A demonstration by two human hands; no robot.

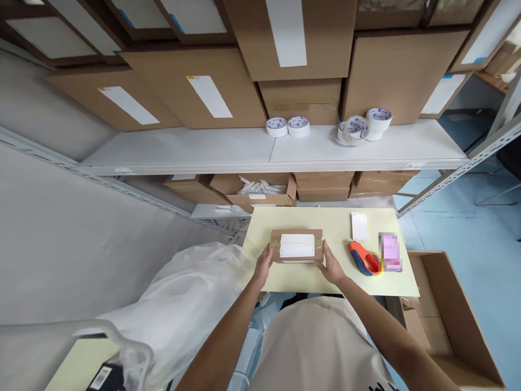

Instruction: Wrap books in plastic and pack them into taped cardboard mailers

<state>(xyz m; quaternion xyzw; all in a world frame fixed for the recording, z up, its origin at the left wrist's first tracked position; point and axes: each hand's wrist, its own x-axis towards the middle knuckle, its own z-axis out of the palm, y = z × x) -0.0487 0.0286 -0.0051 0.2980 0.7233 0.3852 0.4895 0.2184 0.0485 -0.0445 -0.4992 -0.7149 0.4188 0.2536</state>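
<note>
A small brown cardboard box (277,239) with a white label (297,245) on its top is between my hands over the pale yellow table (285,279). My left hand (264,264) grips its left end, and my right hand (331,265) grips the right end near the front corner. Clear tape seems to run across the top. To the right of my right hand lies an orange and blue tape dispenser (364,259) with a yellow-edged roll. Behind it is a white card or pad (359,226), and beside it a blurred pink item (391,251).
A metal shelf (228,149) behind the table carries large cartons (203,89) and several tape rolls (298,126). Below it is an open carton (260,199) with white items. White plastic sheeting (183,293) hangs at the left. A large open box (459,309) stands on the floor at right.
</note>
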